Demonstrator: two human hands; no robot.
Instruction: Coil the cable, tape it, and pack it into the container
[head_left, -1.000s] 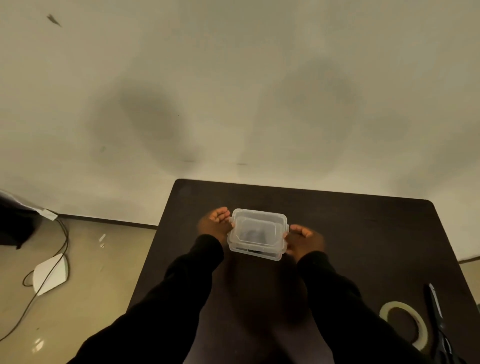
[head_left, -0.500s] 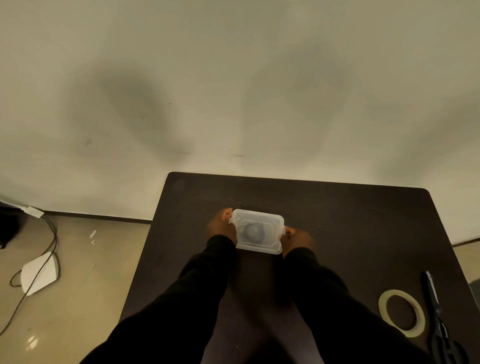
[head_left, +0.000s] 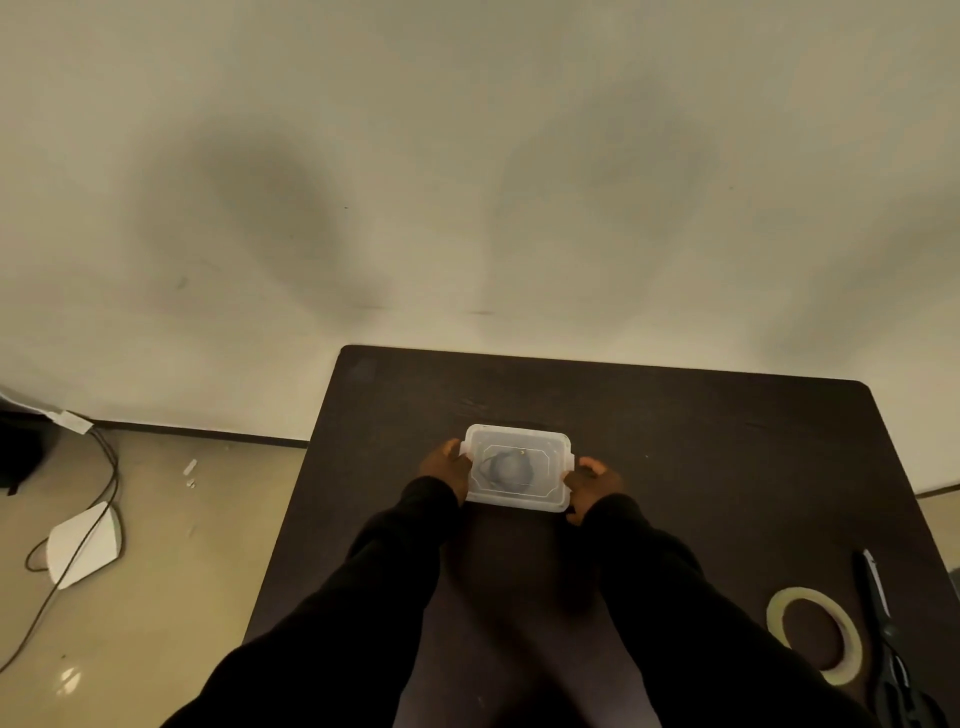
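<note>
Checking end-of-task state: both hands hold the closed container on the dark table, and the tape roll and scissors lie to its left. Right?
Not quite. In the head view the tape roll and scissors lie to the right of the container, not left. Both hands, left hand and right hand, do hold it, closed, on the dark table.

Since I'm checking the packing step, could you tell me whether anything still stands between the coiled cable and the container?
Nothing visible does: the coiled cable shows as a dark ring inside the container, under its translucent lid. The left hand and right hand hold its sides.
</note>
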